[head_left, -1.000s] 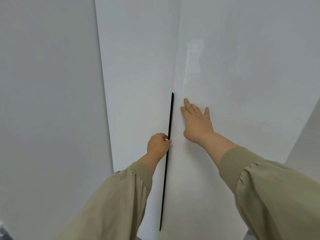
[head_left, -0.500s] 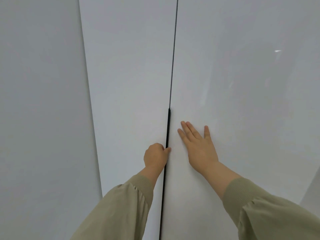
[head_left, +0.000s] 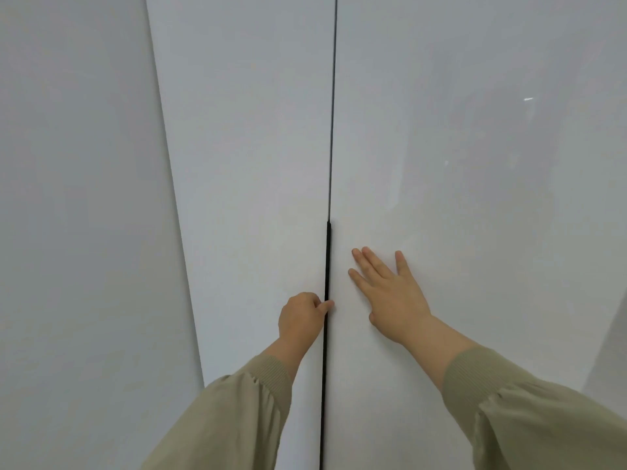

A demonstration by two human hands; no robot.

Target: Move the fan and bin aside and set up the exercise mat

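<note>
up close, two glossy white cupboard doors (head_left: 475,164) meet at a thin seam, with a long black strip handle (head_left: 327,266) running down it. the left hand (head_left: 300,317) is curled, fingertips hooked on that handle. the right hand (head_left: 390,293) lies flat and spread on the right door. both doors now sit flush, the view higher than before. fan, bin and mat are out of sight; no writing shows.

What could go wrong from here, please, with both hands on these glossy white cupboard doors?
The left hand has its fingertips curled at the black strip handle along the seam between the glossy white left door and the glossy white right door; they could get pinched there if a door moves. The right hand lies flat on the right door's shiny face and might slip or leave smudges.
</note>
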